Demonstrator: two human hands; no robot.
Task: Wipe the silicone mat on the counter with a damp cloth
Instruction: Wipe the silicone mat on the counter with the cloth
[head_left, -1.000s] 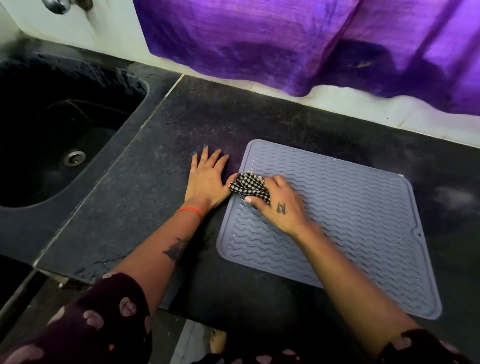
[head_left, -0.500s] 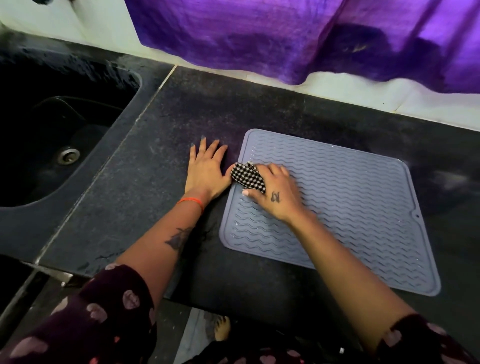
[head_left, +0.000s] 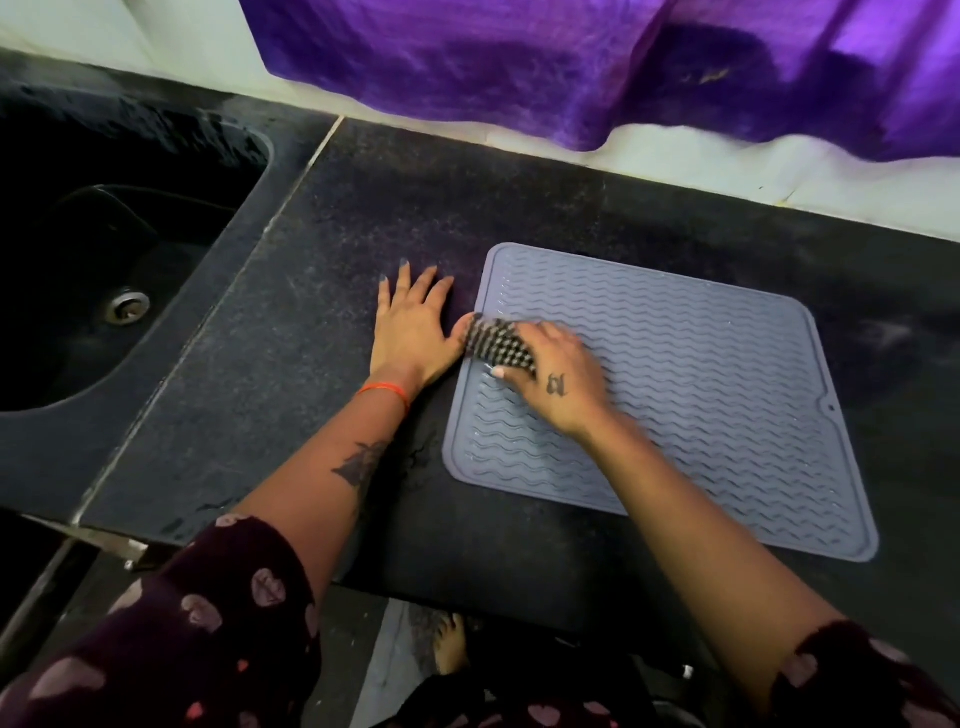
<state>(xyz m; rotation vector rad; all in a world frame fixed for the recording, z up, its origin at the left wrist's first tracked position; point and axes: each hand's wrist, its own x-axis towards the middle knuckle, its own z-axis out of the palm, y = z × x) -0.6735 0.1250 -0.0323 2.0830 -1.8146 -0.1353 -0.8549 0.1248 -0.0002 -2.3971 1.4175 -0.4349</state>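
Wiping underway, prob early: right hand (head_left: 558, 382) has its fingers (head_left: 498, 372) closed round the checked cloth (head_left: 501, 349), pressed on the silicone mat (head_left: 701, 395) near its sink-side edge. Most of mat, away from the sink (head_left: 124, 270), looks not yet covered. Left hand (head_left: 413, 332) lies flat, fingers spread, on table (head_left: 270, 364) just beside mat, btwn mat & sink. Mat: grey, wavy ribs, raised rim, lying flat.

Right hand (head_left: 561, 382) pressed checkered cloth (head_left: 500, 347) on grey silicone mat (head_left: 717, 384) near its left edge; left hand (head_left: 415, 332) lay flat on black counter (head_left: 291, 374)
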